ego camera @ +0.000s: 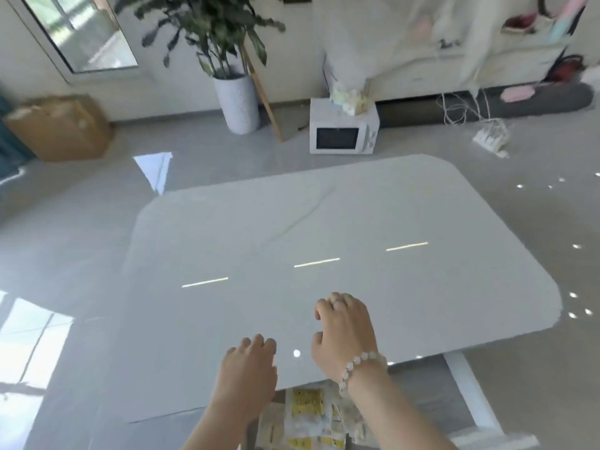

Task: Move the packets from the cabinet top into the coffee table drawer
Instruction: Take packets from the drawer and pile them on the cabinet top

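My left hand (248, 371) empty, fingers curled, over the coffee table (357, 222) near edge | my right hand (345, 332) empty too, loose, bead bracelet (360, 365) on wrist | packets (308, 417), yellow and white, lying in the open drawer (470, 401) below both my wrists | microwave (342, 131) on floor beyond

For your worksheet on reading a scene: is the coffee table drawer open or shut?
Open. The drawer sticks out below the table's near edge, with packets visible inside.

Left hand (248, 368), right hand (345, 332): empty, fingers curled.
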